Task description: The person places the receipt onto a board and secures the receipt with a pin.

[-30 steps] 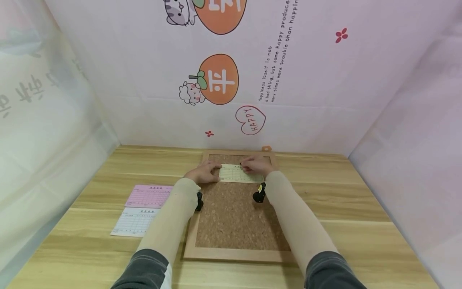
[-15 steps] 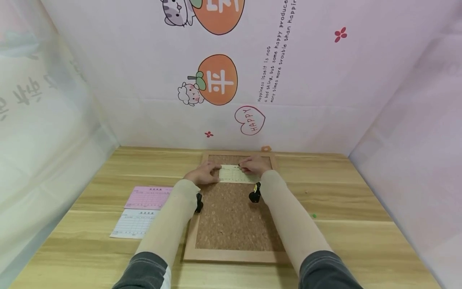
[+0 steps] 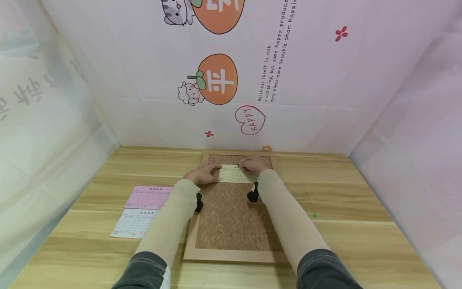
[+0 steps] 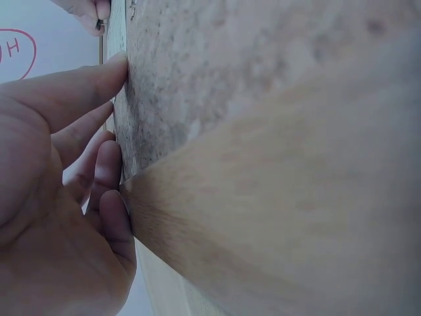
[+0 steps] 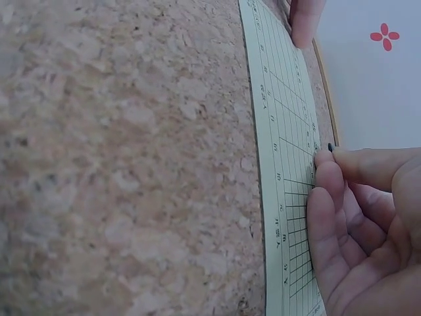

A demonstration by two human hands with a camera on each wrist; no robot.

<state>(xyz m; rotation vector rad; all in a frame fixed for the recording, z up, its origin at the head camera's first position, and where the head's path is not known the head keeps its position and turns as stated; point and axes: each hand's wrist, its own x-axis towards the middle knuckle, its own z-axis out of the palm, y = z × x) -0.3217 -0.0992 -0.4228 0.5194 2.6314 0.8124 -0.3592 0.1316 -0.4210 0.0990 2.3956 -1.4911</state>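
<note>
A pale yellow printed slip (image 3: 231,174) lies across the upper part of a wood-framed cork board (image 3: 234,224). At the slip's left end rests my left hand (image 3: 202,173), its fingers and thumb extended to the paper and the cork. My right hand (image 3: 254,163) is over the slip's top edge, pinching a small dark pushpin (image 5: 330,147) between thumb and finger. A bit of its metal shaft shows in the left wrist view below the dark head (image 4: 99,24). Whether the point is in the paper I cannot tell.
Left of the board lie a pink printed slip (image 3: 149,196) and a white one (image 3: 133,222), partly behind my left forearm. A small green object (image 3: 315,216) lies on the wooden table (image 3: 361,241) to the right. A patterned cloth wall (image 3: 306,124) stands behind the board.
My right hand and forearm have shifted slightly left along the slip's top edge, uncovering the small green object on the table. The left hand stays in place.
</note>
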